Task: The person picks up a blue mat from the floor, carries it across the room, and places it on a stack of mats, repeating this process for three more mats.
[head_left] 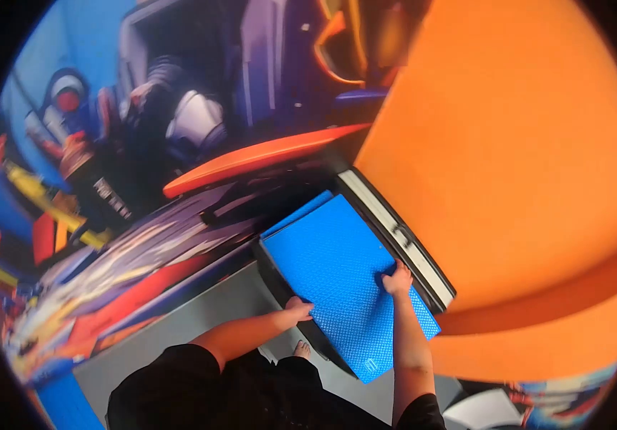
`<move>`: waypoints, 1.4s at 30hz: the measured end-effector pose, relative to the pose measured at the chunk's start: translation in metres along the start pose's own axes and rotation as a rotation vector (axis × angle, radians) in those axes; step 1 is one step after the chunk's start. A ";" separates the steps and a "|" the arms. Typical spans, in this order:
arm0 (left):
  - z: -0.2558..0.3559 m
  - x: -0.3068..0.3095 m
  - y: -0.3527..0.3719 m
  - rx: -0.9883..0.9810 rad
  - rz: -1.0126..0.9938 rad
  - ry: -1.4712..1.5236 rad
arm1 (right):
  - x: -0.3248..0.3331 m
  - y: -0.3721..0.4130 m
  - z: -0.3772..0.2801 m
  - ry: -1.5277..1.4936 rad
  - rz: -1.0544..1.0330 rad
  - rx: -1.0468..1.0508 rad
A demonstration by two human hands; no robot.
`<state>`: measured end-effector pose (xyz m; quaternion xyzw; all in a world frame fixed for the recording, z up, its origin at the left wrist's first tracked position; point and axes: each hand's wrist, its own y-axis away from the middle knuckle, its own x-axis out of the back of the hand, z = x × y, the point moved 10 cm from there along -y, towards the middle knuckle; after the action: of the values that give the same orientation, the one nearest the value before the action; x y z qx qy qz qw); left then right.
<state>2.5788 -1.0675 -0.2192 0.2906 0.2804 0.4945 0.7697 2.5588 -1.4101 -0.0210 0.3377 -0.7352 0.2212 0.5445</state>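
Observation:
A blue mat with a dimpled surface lies folded over a dark box. A small pale logo shows at its near corner. Its left edge is in my left hand, thumb on top and the other fingers hidden beneath. On the opposite side, my right hand grips the right edge, with the mat puckered slightly beside it. Another blue layer peeks out along the far left edge.
A black and white panel with a dark handle runs along the mat's right side. Beyond it stands an orange wall. A colourful mural covers the wall at left. My bare foot stands on the grey floor.

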 end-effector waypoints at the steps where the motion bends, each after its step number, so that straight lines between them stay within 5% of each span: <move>1: -0.002 0.000 -0.009 0.017 0.053 -0.031 | -0.005 -0.015 -0.005 0.016 -0.027 -0.012; 6: 0.041 0.007 0.017 0.009 0.339 -0.104 | -0.051 -0.065 -0.002 -0.014 -0.165 -0.001; 10: 0.031 0.009 0.003 -0.022 0.288 -0.153 | -0.077 -0.069 0.003 -0.044 -0.201 0.051; 17: -0.012 0.029 0.054 -0.277 0.055 -0.156 | -0.059 -0.030 -0.010 0.088 0.119 0.005; 21: -0.106 0.103 0.136 -0.328 0.204 -0.270 | -0.074 0.092 -0.112 -0.153 0.284 0.613; 24: -0.203 0.178 0.233 -0.170 0.328 0.053 | -0.099 0.275 -0.215 -0.432 -0.015 1.129; 28: -0.322 0.258 0.377 -0.119 0.629 0.358 | -0.145 0.537 -0.275 -0.507 -0.695 1.635; 32: -0.413 0.301 0.522 -0.219 0.908 0.662 | -0.156 0.697 -0.308 -0.419 -0.824 1.879; 42: -0.572 0.314 0.702 -0.533 1.096 1.373 | -0.200 0.849 -0.416 -0.388 -1.013 1.925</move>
<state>1.8587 -0.4399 -0.1412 -0.1618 0.3756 0.9027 0.1337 2.2396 -0.4986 -0.0460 0.9113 -0.1052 0.3956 -0.0432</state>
